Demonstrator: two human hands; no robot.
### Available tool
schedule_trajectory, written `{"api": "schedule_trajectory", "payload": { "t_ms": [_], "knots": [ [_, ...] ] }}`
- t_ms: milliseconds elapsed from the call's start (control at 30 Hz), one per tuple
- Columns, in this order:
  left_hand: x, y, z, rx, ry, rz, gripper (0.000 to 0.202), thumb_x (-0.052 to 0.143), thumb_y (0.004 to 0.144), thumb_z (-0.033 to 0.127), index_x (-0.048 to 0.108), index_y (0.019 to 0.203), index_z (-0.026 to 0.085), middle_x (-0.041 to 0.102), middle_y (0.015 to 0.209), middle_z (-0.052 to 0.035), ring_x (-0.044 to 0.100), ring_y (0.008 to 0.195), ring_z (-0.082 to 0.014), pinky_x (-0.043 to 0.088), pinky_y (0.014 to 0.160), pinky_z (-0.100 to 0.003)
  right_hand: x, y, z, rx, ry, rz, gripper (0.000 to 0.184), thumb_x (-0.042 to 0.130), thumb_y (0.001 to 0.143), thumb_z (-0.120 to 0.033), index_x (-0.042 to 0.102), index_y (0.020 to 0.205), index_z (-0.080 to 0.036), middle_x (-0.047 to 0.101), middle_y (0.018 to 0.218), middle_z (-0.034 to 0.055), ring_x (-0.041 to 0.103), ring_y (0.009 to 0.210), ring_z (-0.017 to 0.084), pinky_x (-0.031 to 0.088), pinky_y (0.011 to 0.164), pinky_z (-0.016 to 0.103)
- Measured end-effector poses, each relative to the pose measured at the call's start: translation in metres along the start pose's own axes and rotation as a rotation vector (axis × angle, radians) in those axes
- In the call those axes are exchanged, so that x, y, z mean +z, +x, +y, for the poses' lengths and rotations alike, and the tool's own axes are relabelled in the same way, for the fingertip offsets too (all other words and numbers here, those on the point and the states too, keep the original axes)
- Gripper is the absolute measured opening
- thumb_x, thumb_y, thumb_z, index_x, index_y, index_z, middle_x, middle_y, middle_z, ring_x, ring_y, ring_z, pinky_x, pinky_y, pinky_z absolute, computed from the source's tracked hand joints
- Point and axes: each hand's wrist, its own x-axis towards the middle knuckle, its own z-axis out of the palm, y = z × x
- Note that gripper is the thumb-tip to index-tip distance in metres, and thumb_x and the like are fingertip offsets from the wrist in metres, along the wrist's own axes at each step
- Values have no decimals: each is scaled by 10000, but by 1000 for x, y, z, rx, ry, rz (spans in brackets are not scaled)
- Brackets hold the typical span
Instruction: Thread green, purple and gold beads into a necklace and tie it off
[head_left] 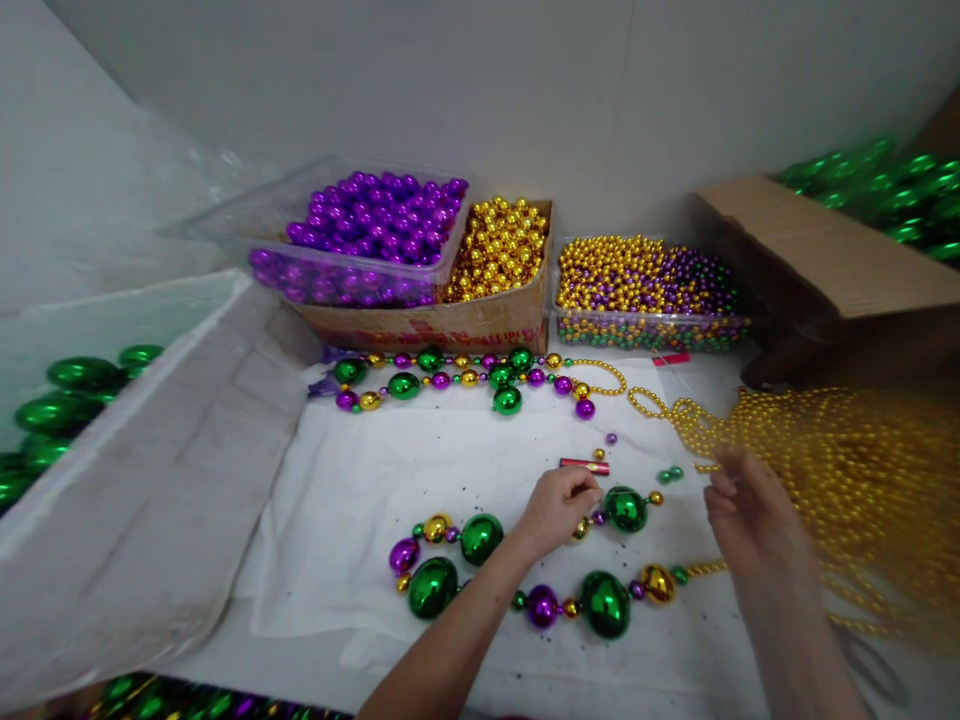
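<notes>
My left hand (pixel 559 508) is closed in a pinch over the upper strand of a bead necklace (pixel 605 603) with large green, purple and gold beads, laid in a loop on white cloth. Just right of those fingertips lies a big green bead (pixel 625 509) of the strand. To the right, my right hand (pixel 754 510) is raised beside a heap of gold bead chains (pixel 825 470); motion blurs its fingers, so its grip is unclear. A red tube (pixel 585 466) lies beyond my left hand, near loose small green beads (pixel 670 474).
Behind, a finished-looking bead strand (pixel 403 385) lies before a bin of purple beads (pixel 379 225), a carton of gold beads (pixel 502 245) and a tray of small mixed beads (pixel 649 285). A lined box (pixel 150 480) flanks the left; a cardboard box (pixel 840 245) stands right.
</notes>
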Motion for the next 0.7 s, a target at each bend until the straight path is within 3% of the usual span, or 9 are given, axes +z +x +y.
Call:
{"api": "schedule_trajectory", "payload": {
  "t_ms": [133,200,400,533,633,700],
  "knots": [
    [2,10,-2,-45,-23,-202,155,530,753,246,594,708,112,561,674,-15,479,620,-94,329,573,-189,-1,-3,-5,55,-26,-47,152,667,684,-169,524,697,-117,606,872,27,270,443,9,253,338,116],
    [-3,23,-4,-81,-81,-238,177,536,754,277,593,740,110,571,697,-17,492,618,-91,352,570,-182,-2,-5,-6,63,-58,-50,131,645,680,-159,525,691,-109,594,804,15,230,411,3,211,316,119],
    [-26,84,-8,-195,11,157,208,467,809,309,535,766,117,552,713,-26,496,620,-108,391,630,-226,-7,-11,5,84,-109,-40,180,648,718,-211,487,731,-131,608,809,11,212,375,5,162,304,124],
    [-19,113,-8,-210,98,396,253,541,794,376,507,864,136,548,951,-93,504,917,-213,357,872,-368,-1,-18,16,74,-187,-73,219,666,731,-247,480,775,-140,624,837,24,218,373,-1,156,319,125],
    [-9,123,-8,-226,71,432,353,666,699,371,495,897,136,512,1063,-132,448,1059,-290,280,962,-450,3,-22,21,42,-245,-102,241,658,762,-269,455,784,-141,637,893,47,239,376,-6,168,339,131],
    [-7,122,-6,-245,-8,408,330,704,659,298,503,860,130,512,1060,-133,439,1088,-293,281,978,-444,3,-23,22,11,-285,-114,251,647,784,-281,439,781,-141,638,923,53,244,375,-8,177,350,140]
  ]
}}
